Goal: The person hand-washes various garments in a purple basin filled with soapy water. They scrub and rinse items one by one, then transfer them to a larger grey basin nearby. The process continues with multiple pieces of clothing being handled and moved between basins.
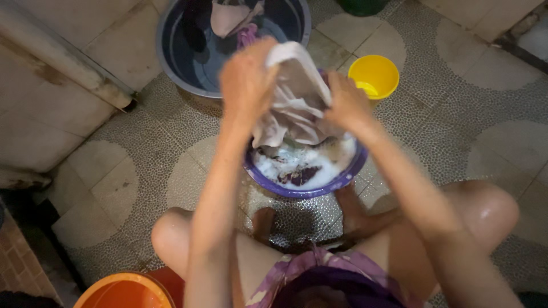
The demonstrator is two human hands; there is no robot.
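A pale wet cloth (294,102) is held bunched above the purple basin (342,177) of suds, so drips fall back in. It is clamped between the left hand (246,77) and right hand (346,102), fingers closed into its folds. A yellow bowl (374,75) stands just beside, on the tiled floor (456,114).

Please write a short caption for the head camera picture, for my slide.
Both hands, left and right, grip a pale wet cloth above a purple basin of soapy water.
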